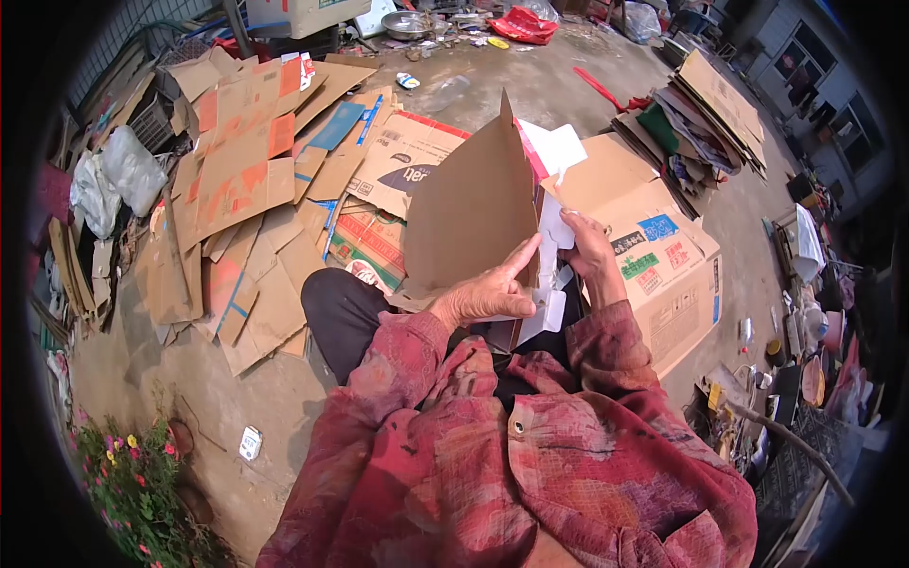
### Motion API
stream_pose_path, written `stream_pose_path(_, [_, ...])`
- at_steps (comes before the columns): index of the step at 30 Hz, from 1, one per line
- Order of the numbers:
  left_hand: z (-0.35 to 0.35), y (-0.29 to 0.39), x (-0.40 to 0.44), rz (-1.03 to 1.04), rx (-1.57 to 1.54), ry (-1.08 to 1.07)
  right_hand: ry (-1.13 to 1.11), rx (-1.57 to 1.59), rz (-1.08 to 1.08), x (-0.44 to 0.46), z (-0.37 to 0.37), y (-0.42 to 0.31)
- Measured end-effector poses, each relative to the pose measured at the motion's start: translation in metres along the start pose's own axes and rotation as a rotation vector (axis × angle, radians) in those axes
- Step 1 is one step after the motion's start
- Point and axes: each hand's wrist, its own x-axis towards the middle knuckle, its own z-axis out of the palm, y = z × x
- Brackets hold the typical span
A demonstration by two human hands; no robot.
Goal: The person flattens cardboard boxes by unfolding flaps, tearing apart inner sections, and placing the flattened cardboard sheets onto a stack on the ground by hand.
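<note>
A brown cardboard sheet (469, 204) stands upright over my lap, its plain side facing left. Along its right side are white carton flaps (551, 256) and a pink and white printed edge. My left hand (488, 292) rests against the lower part of the cardboard, index finger stretched along it and thumb apart. My right hand (589, 248) is at the right side of the flaps, its fingers closed round a white flap edge. A printed brown carton (677, 308) lies to the right, close beside my right hand.
Flattened cardboard (237, 170) is heaped at the left. Another cardboard stack (696, 128) stands at the upper right. Flowers (137, 483) grow at the lower left. A red bag (523, 26) and metal bowl (407, 26) lie at the back. Clutter and a stick (791, 435) lie right.
</note>
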Motion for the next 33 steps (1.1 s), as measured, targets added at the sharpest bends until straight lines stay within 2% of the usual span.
stream_pose_path(4, [0.008,0.0,0.011,0.014,-0.054,0.024,-0.051,0.025,0.01,-0.019,0.011,-0.012])
stream_pose_path(7, [0.011,0.001,0.018,-0.035,0.068,0.011,-0.15,-0.024,-0.012,-0.017,0.015,-0.011])
stream_pose_path(9, [0.015,-0.004,0.024,-0.021,0.122,0.011,-0.172,-0.33,-0.191,-0.02,0.027,-0.012])
stream_pose_path(10, [0.015,-0.005,0.024,-0.022,0.123,0.01,-0.17,-0.327,-0.191,-0.016,0.028,-0.009])
stream_pose_path(12, [0.017,-0.009,0.023,-0.211,0.12,-0.079,0.051,-0.365,-0.142,-0.003,0.023,0.002])
stream_pose_path(13, [0.02,-0.015,0.024,-0.215,0.118,-0.082,0.054,-0.363,-0.139,0.002,0.016,0.006])
stream_pose_path(15, [0.027,-0.029,0.027,-0.018,0.388,0.01,0.076,-0.258,-0.033,0.012,0.003,0.007])
stream_pose_path(20, [0.039,-0.047,0.026,-0.006,0.456,0.044,0.127,-0.297,0.059,0.012,-0.007,0.0])
stream_pose_path(22, [0.05,-0.042,0.022,0.084,0.532,0.23,0.141,-0.162,0.01,0.012,-0.015,-0.002])
stream_pose_path(23, [0.051,-0.042,0.019,0.081,0.533,0.231,0.148,-0.151,-0.01,0.008,-0.023,-0.006])
stream_pose_path(25, [0.049,-0.042,0.011,0.046,0.392,0.383,0.154,-0.039,-0.05,0.009,-0.051,-0.007])
stream_pose_path(27, [0.038,-0.043,0.001,0.068,0.528,0.595,0.175,0.167,-0.093,0.006,-0.082,-0.009])
stream_pose_path(30, [0.011,-0.052,-0.004,0.134,0.353,0.863,0.213,0.284,-0.159,0.0,-0.12,-0.011])
stream_pose_path(32, [0.004,-0.047,-0.006,0.155,0.467,0.97,0.281,0.38,-0.272,-0.004,-0.138,-0.006])
stream_pose_path(33, [-0.003,-0.051,-0.004,0.066,0.58,0.973,0.288,0.421,-0.315,-0.016,-0.128,-0.009])
